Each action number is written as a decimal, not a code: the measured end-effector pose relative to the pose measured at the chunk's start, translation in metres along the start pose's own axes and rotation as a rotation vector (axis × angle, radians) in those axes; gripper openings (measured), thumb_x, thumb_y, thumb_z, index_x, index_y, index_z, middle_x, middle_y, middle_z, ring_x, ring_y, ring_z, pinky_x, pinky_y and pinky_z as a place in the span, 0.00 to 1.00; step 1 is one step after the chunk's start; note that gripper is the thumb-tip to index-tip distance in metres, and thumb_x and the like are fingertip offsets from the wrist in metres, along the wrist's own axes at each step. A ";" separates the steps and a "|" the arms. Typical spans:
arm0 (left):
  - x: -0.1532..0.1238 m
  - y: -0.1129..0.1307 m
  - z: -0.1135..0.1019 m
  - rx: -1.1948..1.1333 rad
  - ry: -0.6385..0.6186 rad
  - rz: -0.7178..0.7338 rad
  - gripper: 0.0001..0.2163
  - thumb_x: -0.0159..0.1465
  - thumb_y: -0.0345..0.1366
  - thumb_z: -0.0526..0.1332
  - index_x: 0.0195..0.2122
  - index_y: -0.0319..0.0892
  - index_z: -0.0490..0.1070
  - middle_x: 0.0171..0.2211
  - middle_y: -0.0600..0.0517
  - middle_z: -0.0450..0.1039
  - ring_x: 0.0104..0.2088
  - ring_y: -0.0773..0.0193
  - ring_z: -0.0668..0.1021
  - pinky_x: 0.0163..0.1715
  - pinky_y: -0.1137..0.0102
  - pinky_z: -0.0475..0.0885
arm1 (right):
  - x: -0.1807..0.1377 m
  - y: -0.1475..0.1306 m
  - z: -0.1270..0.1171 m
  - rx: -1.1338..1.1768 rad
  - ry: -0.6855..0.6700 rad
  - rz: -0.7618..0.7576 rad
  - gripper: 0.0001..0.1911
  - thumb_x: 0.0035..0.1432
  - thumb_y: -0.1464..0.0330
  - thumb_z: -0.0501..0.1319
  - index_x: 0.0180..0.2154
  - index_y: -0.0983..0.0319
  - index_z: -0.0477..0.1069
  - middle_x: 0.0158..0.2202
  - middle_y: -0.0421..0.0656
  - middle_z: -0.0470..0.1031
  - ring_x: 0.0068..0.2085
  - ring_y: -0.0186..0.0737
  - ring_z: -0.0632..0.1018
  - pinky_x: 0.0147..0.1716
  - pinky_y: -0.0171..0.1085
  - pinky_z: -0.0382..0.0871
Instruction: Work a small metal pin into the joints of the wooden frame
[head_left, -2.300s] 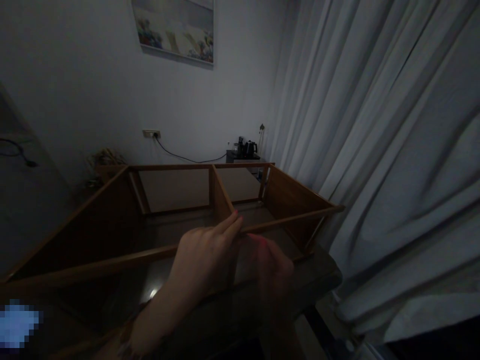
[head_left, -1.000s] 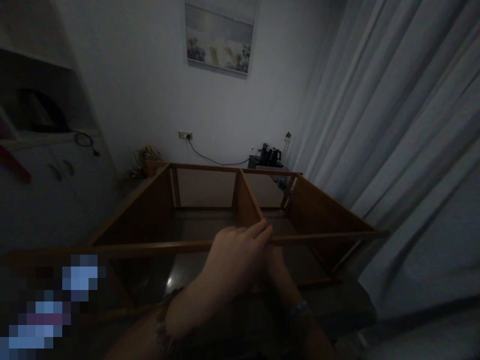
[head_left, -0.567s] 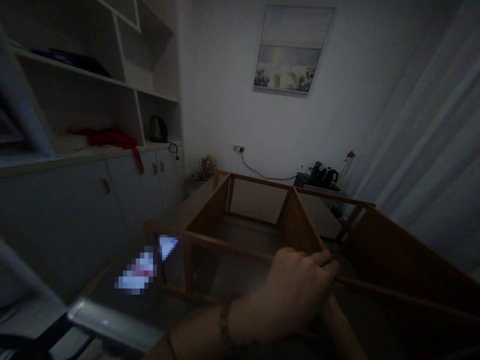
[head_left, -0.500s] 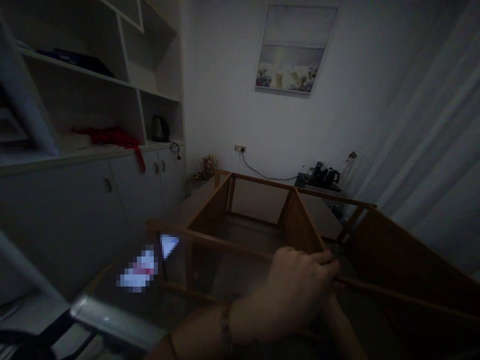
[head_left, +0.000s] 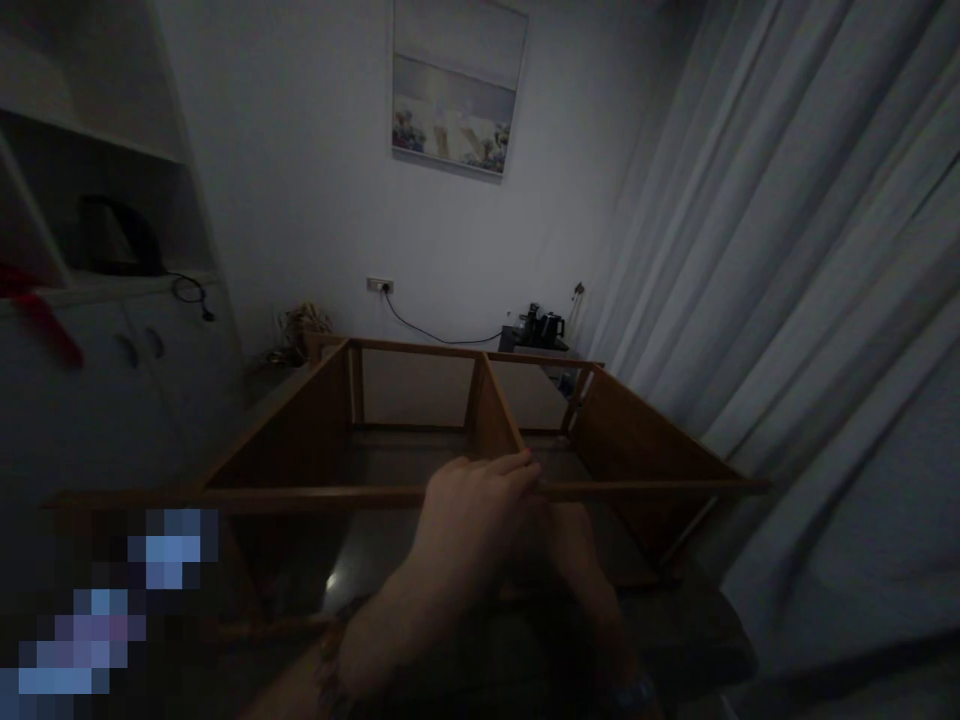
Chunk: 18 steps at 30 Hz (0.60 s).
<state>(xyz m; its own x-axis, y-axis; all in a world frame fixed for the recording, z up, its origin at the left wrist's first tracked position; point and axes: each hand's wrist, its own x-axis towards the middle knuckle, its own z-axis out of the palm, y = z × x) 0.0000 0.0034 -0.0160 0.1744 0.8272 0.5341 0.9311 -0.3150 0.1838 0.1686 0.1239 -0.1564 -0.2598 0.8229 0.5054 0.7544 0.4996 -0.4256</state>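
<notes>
A brown wooden shelf unit (head_left: 300, 495) lies on its side before me, with a slim front rail and upright panels between the rails. My left hand (head_left: 461, 515), a beaded bracelet on its wrist, is closed over the front rail where the middle panel (head_left: 499, 400) meets it. Its fingertips rest at that joint. Just below the rail and to the right is my right hand (head_left: 574, 550), reaching up to the same joint from underneath. The right fingers are hidden behind the rail and the left hand, so what they hold does not show.
A white cabinet (head_left: 172, 370) with a kettle (head_left: 120, 235) stands at left. Grey curtains (head_left: 750, 250) hang along the right. By the far wall a black coffee set (head_left: 544, 328) sits on a small stand, its cord running to a socket (head_left: 380, 285). The light is dim.
My view has turned right, so the cabinet has slid leftward and more curtain shows. The shelf unit now appears squarer to me. Both hands stay at the same joint.
</notes>
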 end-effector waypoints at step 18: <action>-0.048 0.009 0.009 -0.103 0.432 0.045 0.12 0.67 0.42 0.61 0.50 0.52 0.75 0.55 0.50 0.76 0.52 0.56 0.74 0.50 0.58 0.68 | -0.073 -0.032 -0.038 0.323 0.319 0.203 0.25 0.70 0.50 0.47 0.32 0.60 0.69 0.26 0.42 0.75 0.27 0.40 0.76 0.27 0.35 0.66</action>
<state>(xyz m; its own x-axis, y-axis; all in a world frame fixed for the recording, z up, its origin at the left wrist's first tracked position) 0.0031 -0.0356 -0.0474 0.0435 0.5483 0.8351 0.8850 -0.4090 0.2225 0.1861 0.0378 -0.1514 0.1088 0.8134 0.5714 0.5321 0.4379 -0.7247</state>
